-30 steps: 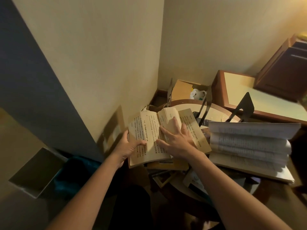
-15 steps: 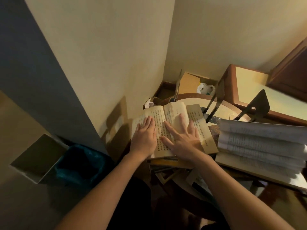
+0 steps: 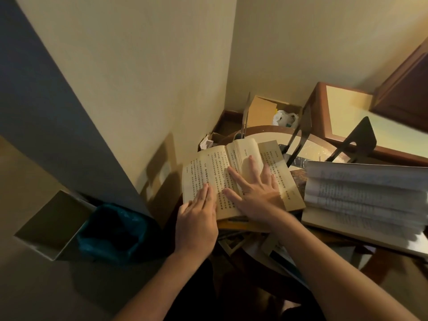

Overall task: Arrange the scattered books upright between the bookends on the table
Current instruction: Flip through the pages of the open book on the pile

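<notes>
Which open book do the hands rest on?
The yellowed book on the left: left hand and right hand lie flat on its pages. The white-paged books piled to its right are untouched.

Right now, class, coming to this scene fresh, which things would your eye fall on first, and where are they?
First, the open book at the centre, printed pages up, with the left hand flat on its left page and the right hand spread across its middle. Next, the pile of open books stacked to its right. Behind them a black bookend stands upright.
</notes>
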`<state>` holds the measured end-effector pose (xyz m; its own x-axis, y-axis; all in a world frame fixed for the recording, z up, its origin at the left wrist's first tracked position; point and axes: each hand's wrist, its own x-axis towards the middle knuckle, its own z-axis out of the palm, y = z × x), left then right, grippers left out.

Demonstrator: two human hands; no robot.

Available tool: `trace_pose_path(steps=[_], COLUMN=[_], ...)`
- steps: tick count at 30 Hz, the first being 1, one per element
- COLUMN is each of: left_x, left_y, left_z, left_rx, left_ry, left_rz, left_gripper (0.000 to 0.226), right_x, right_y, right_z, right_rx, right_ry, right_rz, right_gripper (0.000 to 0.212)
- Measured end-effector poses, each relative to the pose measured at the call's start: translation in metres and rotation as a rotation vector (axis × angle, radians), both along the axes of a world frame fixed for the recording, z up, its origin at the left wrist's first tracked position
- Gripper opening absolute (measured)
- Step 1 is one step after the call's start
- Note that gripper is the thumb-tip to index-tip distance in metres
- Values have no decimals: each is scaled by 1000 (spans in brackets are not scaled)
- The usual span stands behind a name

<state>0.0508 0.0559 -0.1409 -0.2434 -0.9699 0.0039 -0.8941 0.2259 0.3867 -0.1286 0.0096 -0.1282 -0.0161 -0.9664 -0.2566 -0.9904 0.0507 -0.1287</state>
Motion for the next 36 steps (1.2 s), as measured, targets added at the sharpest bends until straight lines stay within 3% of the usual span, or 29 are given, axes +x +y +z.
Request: trace_pose_path(steps=[6, 12, 23, 32, 36], left_x=[-13, -21, -13, -26, -25], left_y=[-55, -97, 20, -78, -97], left_z=[9, 8, 0, 7, -2], left_rx=[42, 59, 14, 78, 60], left_ry=[-86, -35, -106, -153, -83], left_rz=[70, 73, 79, 91, 74], left_gripper=[54, 54, 63, 59, 58], right_x=[0, -1, 1, 1, 0], right_y=[0, 0, 4, 4, 4], right_z=[0, 0, 3, 3, 4], right_rx=[-16, -20, -60, -53, -58], right_ry=[3, 3, 16, 22, 20], right_rz=[10, 13, 11, 21, 24], right_gripper=[67, 67, 68, 67, 68])
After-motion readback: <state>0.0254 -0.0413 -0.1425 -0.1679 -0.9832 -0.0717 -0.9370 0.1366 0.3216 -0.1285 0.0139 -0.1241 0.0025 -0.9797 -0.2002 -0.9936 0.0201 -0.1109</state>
